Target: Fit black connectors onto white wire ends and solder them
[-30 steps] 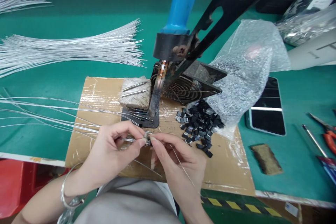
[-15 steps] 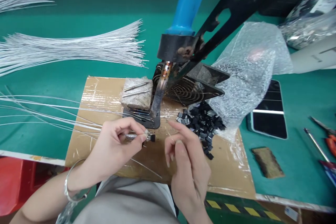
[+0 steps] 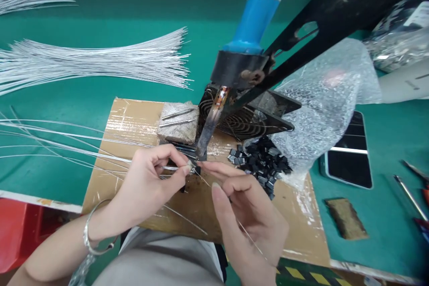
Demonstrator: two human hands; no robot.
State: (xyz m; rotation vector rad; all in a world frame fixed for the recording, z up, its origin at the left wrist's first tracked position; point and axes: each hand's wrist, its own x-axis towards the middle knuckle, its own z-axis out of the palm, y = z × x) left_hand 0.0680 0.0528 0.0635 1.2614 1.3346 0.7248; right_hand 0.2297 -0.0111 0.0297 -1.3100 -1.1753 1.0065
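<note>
My left hand (image 3: 150, 181) pinches a thin silver wire (image 3: 83, 152) and a small black part (image 3: 197, 170) at its end, close under the tip of the fixed soldering iron (image 3: 214, 120). My right hand (image 3: 248, 214) holds a fine strand of solder wire (image 3: 248, 234) between thumb and forefinger, its tip reaching the black part. Both hands hover over a taped cardboard sheet (image 3: 120, 120). A heap of small black parts (image 3: 263, 163) lies just right of the iron tip.
Bundles of silver wires (image 3: 100, 60) lie on the green table at the left. A grey sponge block (image 3: 178, 123) and a fan grille (image 3: 241, 120) sit behind the iron. Bubble wrap bag (image 3: 321, 98), phone (image 3: 350, 152), brown pad (image 3: 346, 219) and pliers (image 3: 418, 183) are at the right.
My right hand let go of the part, swung away, then came back with solder wire to the part. My left hand moved the wire end up under the iron tip.
</note>
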